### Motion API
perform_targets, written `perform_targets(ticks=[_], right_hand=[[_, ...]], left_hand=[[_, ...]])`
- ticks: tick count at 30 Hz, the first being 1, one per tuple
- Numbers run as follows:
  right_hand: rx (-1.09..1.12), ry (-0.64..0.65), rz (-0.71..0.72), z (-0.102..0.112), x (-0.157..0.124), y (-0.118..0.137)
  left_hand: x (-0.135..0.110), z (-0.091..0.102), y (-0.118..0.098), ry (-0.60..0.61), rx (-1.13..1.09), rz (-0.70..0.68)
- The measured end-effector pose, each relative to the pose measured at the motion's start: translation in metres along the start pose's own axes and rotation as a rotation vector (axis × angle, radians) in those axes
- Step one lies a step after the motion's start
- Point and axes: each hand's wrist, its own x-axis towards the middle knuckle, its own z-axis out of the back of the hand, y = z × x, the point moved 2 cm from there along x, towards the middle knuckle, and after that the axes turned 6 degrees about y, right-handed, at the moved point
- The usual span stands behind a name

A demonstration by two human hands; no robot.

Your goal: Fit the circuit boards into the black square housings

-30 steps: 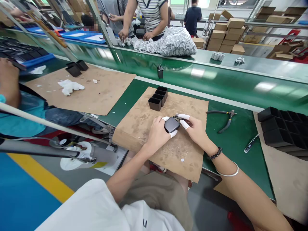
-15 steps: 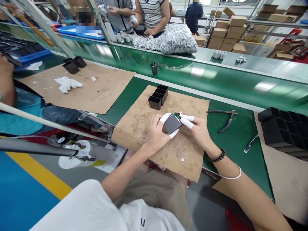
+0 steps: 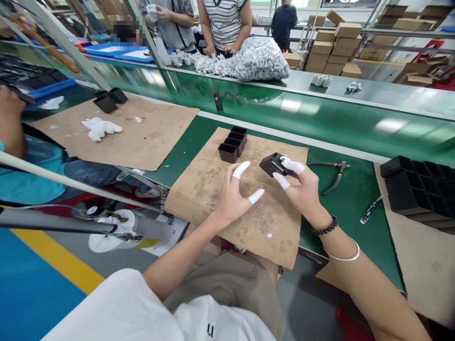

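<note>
My right hand (image 3: 300,182), with white finger cots on thumb and forefinger, grips a small black plastic box (image 3: 273,164) tilted above the cardboard sheet (image 3: 249,227). What sits inside that box cannot be made out. To its left, my left hand (image 3: 236,196) hangs over the cardboard with thumb and fingers spread, holding nothing; it wears white finger cots too. Behind the left hand, several open black boxes (image 3: 228,152) stand in a row on the cardboard.
Right of the cardboard lie black-handled cutting pliers (image 3: 333,177) and a small dark tool (image 3: 371,210). Many black boxes (image 3: 408,189) are stacked at far right. A co-worker's arm (image 3: 12,118) is at left. Across the green divider sits a plastic bag of grey parts (image 3: 261,59).
My left hand has let go of the box and its fingers have spread. The right hand has turned the box, and the green board seen on it before is out of sight.
</note>
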Motion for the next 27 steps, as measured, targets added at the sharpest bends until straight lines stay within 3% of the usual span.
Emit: perform_targets(ticks=[3,5,10,15,19,24,27], right_hand=[[-0.173,0.175,0.013,0.002,0.006,-0.013],[-0.187,0.227,0.032,0.003,0.007,-0.016],[-0.158,-0.046,0.042,0.008,0.006,-0.014],[-0.225,0.158,0.031,-0.002,0.004,-0.020],[-0.187,-0.022,0.046,-0.001,0.003,-0.020],[-0.189,0.170,-0.008,-0.008,0.003,-0.023],[-0.145,0.027,-0.005,-0.004,0.002,-0.022]], left_hand=[[0.002,0.001,0.003,-0.060,-0.044,0.031],[0.002,0.000,0.006,-0.076,-0.068,0.057],[0.003,-0.002,0.014,-0.074,-0.151,0.131],[0.004,-0.001,0.015,-0.061,-0.161,0.158],[0.004,0.000,0.015,-0.060,-0.164,0.174],[0.004,0.002,0.015,-0.079,-0.144,0.174],[0.004,0.002,0.015,-0.075,-0.140,0.174]])
